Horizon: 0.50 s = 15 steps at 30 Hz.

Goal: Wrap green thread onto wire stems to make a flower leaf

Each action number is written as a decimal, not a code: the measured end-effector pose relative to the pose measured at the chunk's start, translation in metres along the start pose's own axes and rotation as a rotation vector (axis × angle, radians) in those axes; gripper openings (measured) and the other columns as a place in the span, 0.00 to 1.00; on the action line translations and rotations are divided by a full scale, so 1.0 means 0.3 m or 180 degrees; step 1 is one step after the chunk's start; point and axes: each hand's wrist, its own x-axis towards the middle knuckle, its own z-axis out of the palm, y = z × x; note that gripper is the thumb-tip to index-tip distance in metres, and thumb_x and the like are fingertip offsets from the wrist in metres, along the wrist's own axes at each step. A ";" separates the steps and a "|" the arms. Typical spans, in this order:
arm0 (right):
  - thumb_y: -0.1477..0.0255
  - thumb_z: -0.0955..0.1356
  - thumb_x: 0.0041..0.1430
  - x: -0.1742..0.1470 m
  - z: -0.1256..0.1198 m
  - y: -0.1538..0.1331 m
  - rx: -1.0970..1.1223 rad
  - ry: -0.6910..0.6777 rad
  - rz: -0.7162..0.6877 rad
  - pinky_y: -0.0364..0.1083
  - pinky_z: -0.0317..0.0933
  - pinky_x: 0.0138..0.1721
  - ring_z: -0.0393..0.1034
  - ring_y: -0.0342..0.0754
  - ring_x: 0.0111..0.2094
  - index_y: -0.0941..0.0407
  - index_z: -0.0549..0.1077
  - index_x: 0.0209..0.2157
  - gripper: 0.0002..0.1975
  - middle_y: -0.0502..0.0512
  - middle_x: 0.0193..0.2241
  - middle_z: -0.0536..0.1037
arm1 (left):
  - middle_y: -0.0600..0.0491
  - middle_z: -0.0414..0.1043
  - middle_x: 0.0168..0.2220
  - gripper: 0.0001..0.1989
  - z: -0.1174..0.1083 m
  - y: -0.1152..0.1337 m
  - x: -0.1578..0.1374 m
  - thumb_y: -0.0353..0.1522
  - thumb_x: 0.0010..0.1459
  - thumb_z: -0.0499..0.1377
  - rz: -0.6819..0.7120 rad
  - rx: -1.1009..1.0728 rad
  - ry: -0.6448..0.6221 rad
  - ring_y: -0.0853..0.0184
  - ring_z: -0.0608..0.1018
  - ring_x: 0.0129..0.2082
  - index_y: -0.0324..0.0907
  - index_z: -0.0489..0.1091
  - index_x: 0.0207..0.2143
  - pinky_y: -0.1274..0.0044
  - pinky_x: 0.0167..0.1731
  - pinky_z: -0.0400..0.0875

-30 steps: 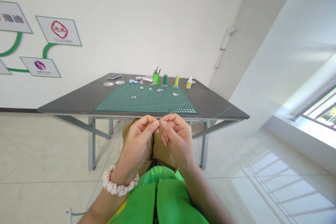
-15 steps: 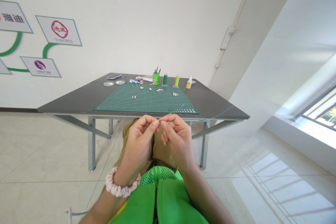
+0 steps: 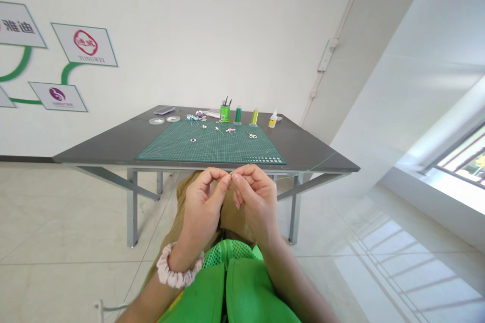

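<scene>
Head: hands (image 3: 200, 207) (image 3: 258, 199) (together) near table edge (image 3: 94, 162)

At frame centre, our hands (image 3: 201, 207) can pass over the lower cutting mat (image 3: 214, 145); higher up, the can (image 3: 225, 114), thread spools (image 3: 238, 115) and bottle (image 3: 273, 120) bar us.

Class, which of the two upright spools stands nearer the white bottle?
The yellow-green spool; it stands between the white bottle and the dark green spool, which is beside the green can.

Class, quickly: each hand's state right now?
Left hand: closed in a pinch; anything held is too small to tell.
Right hand: also pinched closed; contents unclear.
</scene>
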 end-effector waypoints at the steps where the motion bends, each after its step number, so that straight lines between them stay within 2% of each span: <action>1: 0.73 0.69 0.53 0.000 -0.001 0.001 -0.0001 0.0000 -0.0014 0.37 0.47 0.14 0.52 0.35 0.12 0.56 0.71 0.25 0.04 0.40 0.12 0.63 | 0.57 0.71 0.24 0.05 -0.001 0.000 -0.001 0.31 0.54 0.61 0.0011 0.0054 -0.0004 0.71 0.72 0.27 0.41 0.70 0.26 0.80 0.31 0.67; 4: 0.74 0.69 0.54 0.001 -0.005 0.005 -0.0011 -0.0006 -0.0064 0.37 0.46 0.15 0.52 0.35 0.12 0.56 0.71 0.25 0.05 0.41 0.13 0.64 | 0.57 0.72 0.25 0.05 -0.001 0.001 0.003 0.31 0.54 0.61 -0.0003 0.0039 -0.0073 0.71 0.72 0.28 0.41 0.71 0.26 0.80 0.32 0.67; 6: 0.74 0.69 0.54 0.001 -0.006 0.006 -0.0017 0.0010 -0.0079 0.37 0.46 0.15 0.53 0.35 0.13 0.56 0.72 0.25 0.05 0.42 0.14 0.67 | 0.57 0.71 0.24 0.06 0.001 0.005 0.008 0.31 0.54 0.61 -0.0119 -0.0209 -0.0213 0.71 0.72 0.27 0.41 0.71 0.25 0.79 0.31 0.67; 11: 0.74 0.68 0.56 -0.001 -0.004 0.004 0.0058 -0.0105 -0.0027 0.37 0.47 0.14 0.54 0.35 0.13 0.57 0.72 0.26 0.05 0.44 0.15 0.70 | 0.57 0.65 0.19 0.13 0.001 0.028 0.021 0.34 0.53 0.60 -0.0820 -0.1232 -0.0823 0.71 0.69 0.22 0.40 0.67 0.18 0.78 0.26 0.66; 15: 0.74 0.68 0.56 0.003 -0.003 0.003 0.0131 -0.0198 -0.0050 0.38 0.46 0.14 0.53 0.36 0.12 0.57 0.72 0.27 0.04 0.45 0.14 0.71 | 0.55 0.66 0.19 0.13 -0.005 0.032 0.027 0.33 0.52 0.62 -0.1078 -0.1619 -0.0983 0.72 0.70 0.24 0.38 0.67 0.17 0.81 0.27 0.66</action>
